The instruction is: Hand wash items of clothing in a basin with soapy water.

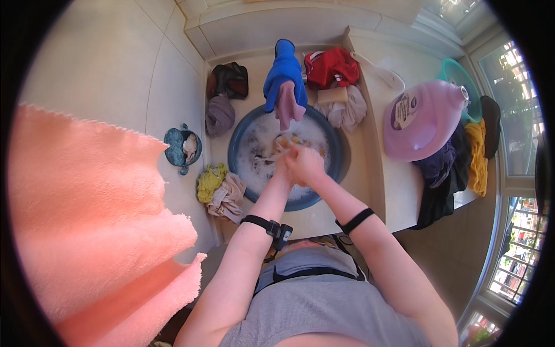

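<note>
A round blue basin (235, 149) full of sudsy water stands in front of me. Over it, my left hand (286, 168) and my right hand (307, 164) are closed together around a wet, light-coloured cloth (284, 143) with yellowish patches. Part of that cloth lies in the foam; how much is under water is hidden. Behind my hands, a blue cloth (284, 65) and a pink cloth (288, 104) hang at the basin's far side. A bar of soap (332, 95) rests on a whitish cloth (347, 110) just past the basin's far right rim.
A large pink towel (95, 208) hangs close on the left. Yellow-green cloth (211, 182) and beige cloth (227, 197) lie left of the basin. On the right ledge are a purple detergent jug (422, 121), a white brush (377, 69) and dark clothes (446, 173). Red cloth (331, 67) lies behind.
</note>
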`<action>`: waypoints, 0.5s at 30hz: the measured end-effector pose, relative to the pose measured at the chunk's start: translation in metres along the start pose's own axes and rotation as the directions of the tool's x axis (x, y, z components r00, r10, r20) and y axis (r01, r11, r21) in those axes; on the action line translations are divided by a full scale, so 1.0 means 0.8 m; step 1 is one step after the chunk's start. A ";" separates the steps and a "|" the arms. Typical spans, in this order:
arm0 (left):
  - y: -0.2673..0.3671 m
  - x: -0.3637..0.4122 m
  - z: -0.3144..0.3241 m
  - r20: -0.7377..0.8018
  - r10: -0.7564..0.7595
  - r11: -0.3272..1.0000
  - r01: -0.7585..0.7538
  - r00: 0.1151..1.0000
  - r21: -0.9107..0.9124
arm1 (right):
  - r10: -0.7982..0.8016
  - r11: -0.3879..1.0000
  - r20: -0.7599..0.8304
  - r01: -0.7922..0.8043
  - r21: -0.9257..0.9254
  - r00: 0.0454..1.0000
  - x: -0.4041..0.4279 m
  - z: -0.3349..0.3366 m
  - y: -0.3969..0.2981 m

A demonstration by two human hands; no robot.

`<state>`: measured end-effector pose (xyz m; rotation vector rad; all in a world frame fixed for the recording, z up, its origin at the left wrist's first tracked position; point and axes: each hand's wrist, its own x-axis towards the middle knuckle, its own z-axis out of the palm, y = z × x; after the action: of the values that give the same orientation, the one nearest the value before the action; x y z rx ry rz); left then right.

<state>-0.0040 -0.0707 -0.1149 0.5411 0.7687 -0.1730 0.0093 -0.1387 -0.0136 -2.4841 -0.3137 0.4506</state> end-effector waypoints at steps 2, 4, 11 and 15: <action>-0.009 -0.006 0.009 -0.160 0.034 0.997 -0.022 0.986 0.079 | 0.091 0.994 -0.049 -0.094 -0.062 0.995 0.015 0.001 0.018; -0.010 -0.011 0.006 -0.181 0.079 0.997 -0.082 0.980 -0.007 | 0.172 0.982 -0.042 -0.175 -0.067 0.984 0.028 0.001 0.043; -0.005 -0.029 -0.002 0.077 0.189 0.512 -0.165 0.979 0.843 | 0.076 0.953 0.077 -0.095 0.288 0.994 0.039 0.025 0.099; -0.040 -0.060 0.020 0.090 -0.052 0.846 -0.004 0.995 0.532 | 0.062 0.959 0.110 -0.090 0.270 0.992 0.041 0.030 0.091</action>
<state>-0.0390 -0.1088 -0.0847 1.0451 0.6228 -0.4432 0.0392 -0.1738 -0.0828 -2.2116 -0.1812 0.6100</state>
